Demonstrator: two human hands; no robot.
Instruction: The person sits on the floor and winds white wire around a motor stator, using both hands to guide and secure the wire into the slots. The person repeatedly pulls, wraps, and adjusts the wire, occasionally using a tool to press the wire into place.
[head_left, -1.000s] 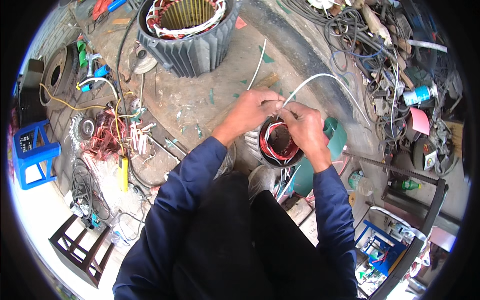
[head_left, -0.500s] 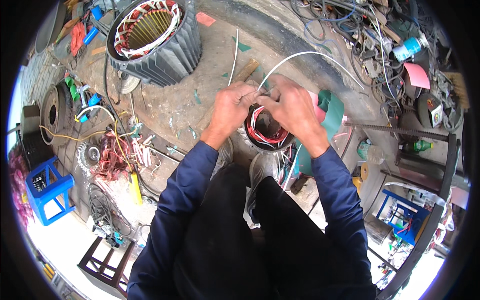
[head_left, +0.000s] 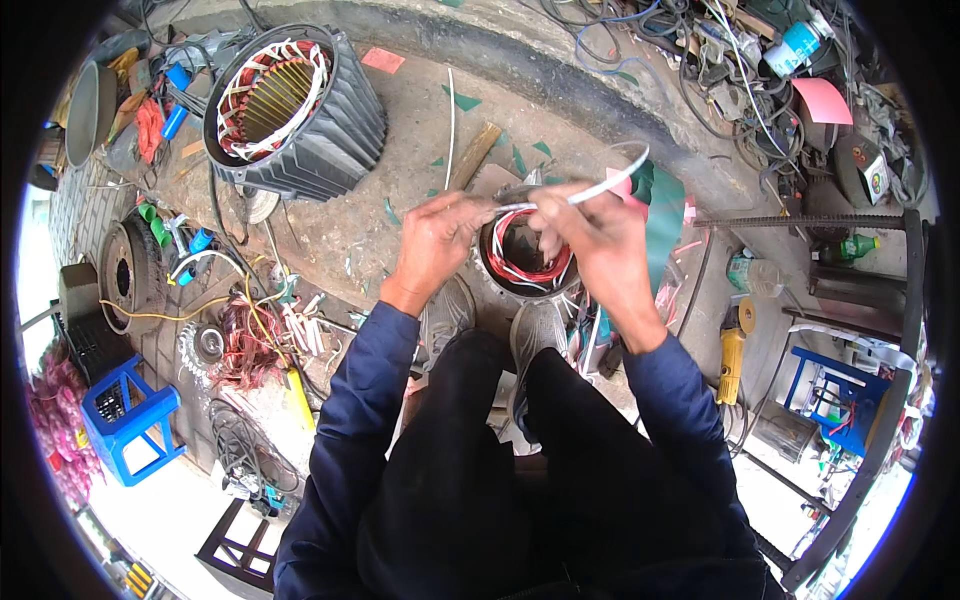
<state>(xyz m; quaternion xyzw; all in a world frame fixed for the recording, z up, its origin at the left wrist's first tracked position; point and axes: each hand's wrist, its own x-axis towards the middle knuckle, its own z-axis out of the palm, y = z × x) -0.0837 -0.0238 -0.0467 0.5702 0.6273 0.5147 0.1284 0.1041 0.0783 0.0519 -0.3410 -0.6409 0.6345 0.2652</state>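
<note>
Between my hands, above a small motor stator point(head_left: 492, 262), stretches a length of thin white tubing point(head_left: 602, 188). My left hand point(head_left: 432, 242) pinches its left end with fingers closed, at the stator's upper left rim. My right hand point(head_left: 597, 232) grips it further along, with some fingers curled over the stator's opening. The tubing's free end rises past the right hand and curls at the upper right. Red windings with white lacing point(head_left: 497, 238) line the stator, which stands upright just beyond my shoes. Fingers hide part of its far rim.
A large finned motor housing point(head_left: 345, 135) stands at the far left. Another white tube point(head_left: 451, 130) and a wooden stick point(head_left: 475, 152) lie on the ground. Green sheet point(head_left: 665, 215) is right of the stator. A blue stool point(head_left: 130, 410) and copper scrap point(head_left: 245, 345) are at left, a metal frame point(head_left: 912, 290) at right.
My hands have moved apart, the right one shifting right and down over the stator. The tubing's long arc has swung closer and now shows as a short curl. The view has shifted a little.
</note>
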